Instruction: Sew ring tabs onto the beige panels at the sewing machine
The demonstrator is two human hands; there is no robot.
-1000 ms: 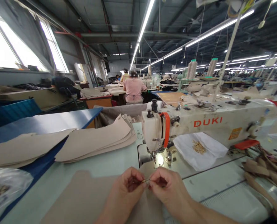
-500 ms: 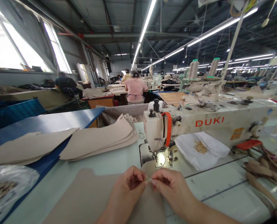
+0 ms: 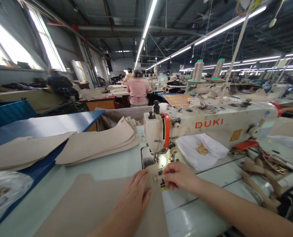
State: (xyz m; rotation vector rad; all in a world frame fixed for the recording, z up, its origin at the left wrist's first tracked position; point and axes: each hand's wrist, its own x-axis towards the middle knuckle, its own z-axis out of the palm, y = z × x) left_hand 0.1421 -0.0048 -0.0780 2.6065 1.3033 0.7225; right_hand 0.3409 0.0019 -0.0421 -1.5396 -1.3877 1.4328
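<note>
A beige fabric panel (image 3: pixel 99 194) lies on the sewing table in front of the sewing machine (image 3: pixel 183 123). My left hand (image 3: pixel 134 194) rests flat on it, fingers stretched out toward the presser foot. Just right of those fingertips, my right hand (image 3: pixel 177 176) pinches a small pale tab with a gold-coloured ring (image 3: pixel 157 178) at the panel's right edge. The tab is partly covered by my fingers. The lit needle area is directly beyond both hands. Near my right hand, a white bag (image 3: pixel 188 151) holds a heap of small gold-coloured pieces (image 3: pixel 202 148).
Stacked beige panels (image 3: pixel 99 141) lie at left, beside a clear plastic bag (image 3: pixel 13 187) of small pieces. Beige strips (image 3: pixel 257 177) lie at right near a red-topped stand (image 3: pixel 247 145). A person in pink (image 3: pixel 138 90) sits ahead; thread cones (image 3: pixel 198 70) stand behind the machine.
Both hands were pinching a small piece together. My left hand has let go and flattened onto the panel; my right has moved slightly up and right with the tab. The view has shifted.
</note>
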